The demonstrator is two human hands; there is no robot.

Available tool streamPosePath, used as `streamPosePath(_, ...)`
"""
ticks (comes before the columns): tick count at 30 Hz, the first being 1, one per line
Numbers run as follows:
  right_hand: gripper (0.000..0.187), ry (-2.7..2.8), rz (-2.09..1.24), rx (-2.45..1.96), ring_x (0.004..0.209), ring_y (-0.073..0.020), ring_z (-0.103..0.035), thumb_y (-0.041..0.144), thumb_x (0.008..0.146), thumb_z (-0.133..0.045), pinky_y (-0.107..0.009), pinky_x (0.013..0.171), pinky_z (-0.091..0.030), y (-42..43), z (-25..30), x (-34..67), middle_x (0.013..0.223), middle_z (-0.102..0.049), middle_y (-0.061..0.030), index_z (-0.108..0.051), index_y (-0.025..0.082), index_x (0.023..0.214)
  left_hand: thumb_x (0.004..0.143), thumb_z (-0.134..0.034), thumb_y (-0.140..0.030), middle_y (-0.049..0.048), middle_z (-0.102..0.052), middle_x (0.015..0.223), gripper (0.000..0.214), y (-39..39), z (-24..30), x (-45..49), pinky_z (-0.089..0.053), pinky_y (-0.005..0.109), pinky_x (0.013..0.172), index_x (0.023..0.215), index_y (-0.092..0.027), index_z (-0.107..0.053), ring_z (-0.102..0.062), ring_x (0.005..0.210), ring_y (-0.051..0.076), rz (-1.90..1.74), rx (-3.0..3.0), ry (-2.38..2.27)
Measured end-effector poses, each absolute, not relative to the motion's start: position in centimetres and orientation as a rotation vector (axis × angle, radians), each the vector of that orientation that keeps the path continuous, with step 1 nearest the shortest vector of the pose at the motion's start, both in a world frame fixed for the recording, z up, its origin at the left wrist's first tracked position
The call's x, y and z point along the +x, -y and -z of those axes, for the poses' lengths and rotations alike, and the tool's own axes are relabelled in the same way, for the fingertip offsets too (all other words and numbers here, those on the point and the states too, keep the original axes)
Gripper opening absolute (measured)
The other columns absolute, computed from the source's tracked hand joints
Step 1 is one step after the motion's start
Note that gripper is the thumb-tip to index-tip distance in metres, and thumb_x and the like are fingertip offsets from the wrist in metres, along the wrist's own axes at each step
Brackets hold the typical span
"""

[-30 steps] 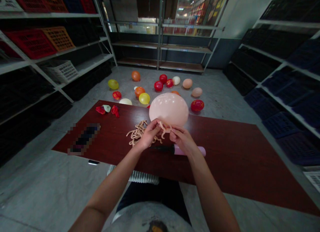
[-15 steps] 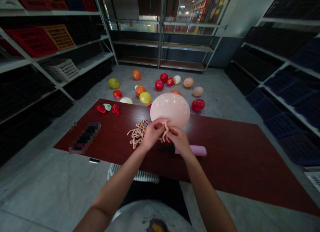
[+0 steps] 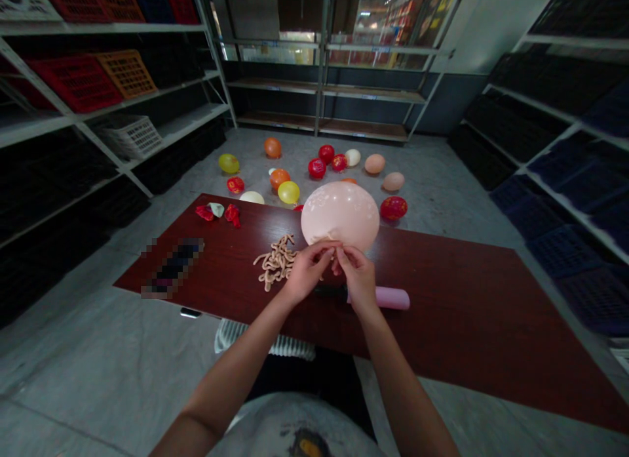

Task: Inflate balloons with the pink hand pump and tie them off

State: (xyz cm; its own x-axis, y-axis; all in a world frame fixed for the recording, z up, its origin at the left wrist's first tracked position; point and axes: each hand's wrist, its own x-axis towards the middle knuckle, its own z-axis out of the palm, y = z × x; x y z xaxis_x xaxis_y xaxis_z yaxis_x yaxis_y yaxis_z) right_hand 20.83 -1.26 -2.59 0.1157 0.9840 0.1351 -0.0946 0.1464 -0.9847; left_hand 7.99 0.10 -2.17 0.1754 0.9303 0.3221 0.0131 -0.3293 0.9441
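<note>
A blown-up pale pink balloon (image 3: 340, 214) hovers over the dark red table (image 3: 466, 313). My left hand (image 3: 305, 273) and my right hand (image 3: 357, 275) both pinch its neck just below the balloon, fingers closed together. Left of my hands lies a heap of several limp peach balloons (image 3: 276, 260). A pink hand pump (image 3: 388, 298) rests on the table under my right wrist.
Flat red and white balloons (image 3: 219, 212) and a dark blurred object (image 3: 171, 268) lie on the table's left part. Several inflated balloons (image 3: 317, 168) are scattered over the floor beyond. Shelving with crates (image 3: 73, 83) lines both sides and the back.
The loose neck that hung between my fingers has been drawn in tight under the balloon. My hands have closed together and shifted slightly right.
</note>
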Motion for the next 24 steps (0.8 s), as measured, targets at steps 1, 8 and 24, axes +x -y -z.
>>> streamPosePath(1,0.029,1.133,-1.019,-1.109,0.052,-0.0114,-0.055,0.049,0.083,-0.065,-0.025,0.051,-0.045,1.3,2.7,20.8,0.06,-0.06,0.0035,-0.066,0.02,0.084,0.095,-0.055,-0.027,0.008,-0.07,0.104,0.02,0.0,2.1,7.8,-0.049,0.027,0.082,0.104,-0.016,-0.07,-0.064,0.092,0.017,-1.295,1.707,-0.96)
streamPosePath(8,0.028,1.345,-0.544,-1.348,0.071,-0.0155,-0.064,0.044,0.092,-0.053,-0.028,0.068,-0.05,1.8,3.1,20.8,0.082,-0.072,-0.0026,-0.068,0.02,0.093,0.098,-0.049,-0.019,0.0096,-0.068,0.101,0.014,0.1,1.5,7.8,-0.051,0.032,0.084,0.106,-0.015,-0.06,-0.065,0.093,0.021,-1.097,2.167,-1.239)
streamPosePath(24,0.028,1.544,-0.286,-1.343,0.075,-0.0168,-0.068,0.041,0.097,-0.047,-0.028,0.072,-0.05,1.4,4.5,21.4,0.085,-0.073,-0.0034,-0.066,0.021,0.096,0.1,-0.046,-0.021,0.0128,-0.068,0.1,0.012,0.2,0.4,7.7,-0.052,0.034,0.076,0.109,-0.015,-0.049,-0.067,0.089,0.025,-0.826,2.26,-1.403)
